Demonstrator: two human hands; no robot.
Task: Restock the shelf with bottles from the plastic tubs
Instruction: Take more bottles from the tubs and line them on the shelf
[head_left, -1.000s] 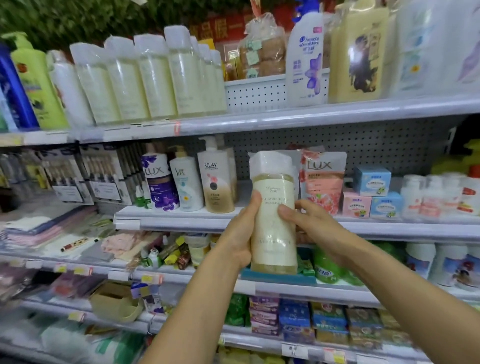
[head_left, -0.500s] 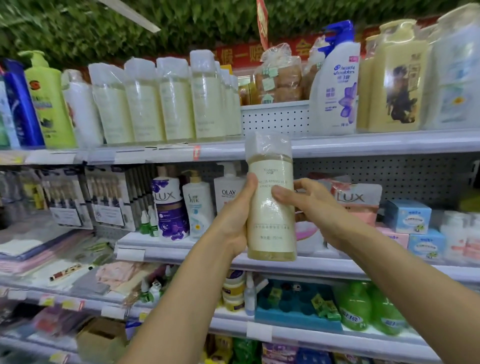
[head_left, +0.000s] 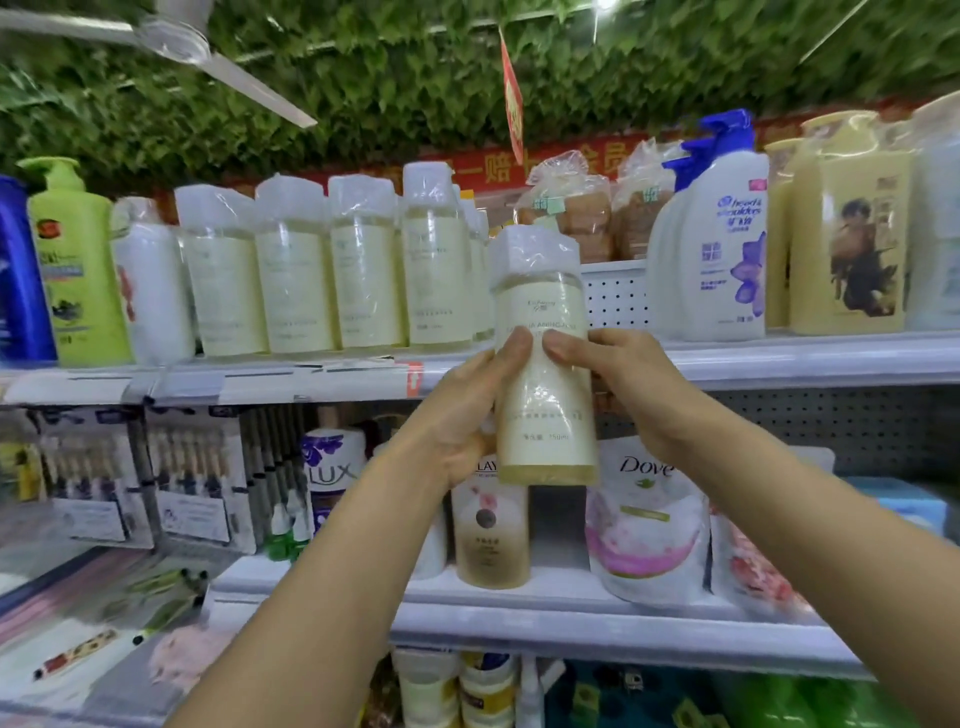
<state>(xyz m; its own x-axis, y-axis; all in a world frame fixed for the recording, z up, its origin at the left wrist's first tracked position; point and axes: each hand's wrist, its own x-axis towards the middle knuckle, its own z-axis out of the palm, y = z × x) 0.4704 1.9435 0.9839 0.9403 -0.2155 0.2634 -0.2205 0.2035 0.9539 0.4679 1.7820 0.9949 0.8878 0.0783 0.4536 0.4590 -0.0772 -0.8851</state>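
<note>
both hands (head_left: 457, 415) (head_left: 631, 395) are lifting the bottle (head_left: 543, 364) higher, its cap now reaching the top shelf (head_left: 779, 358).

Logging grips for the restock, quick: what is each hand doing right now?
Left hand: holding the wrapped bottle, fingers curled round its left side.
Right hand: holding the same bottle from the right.
</note>
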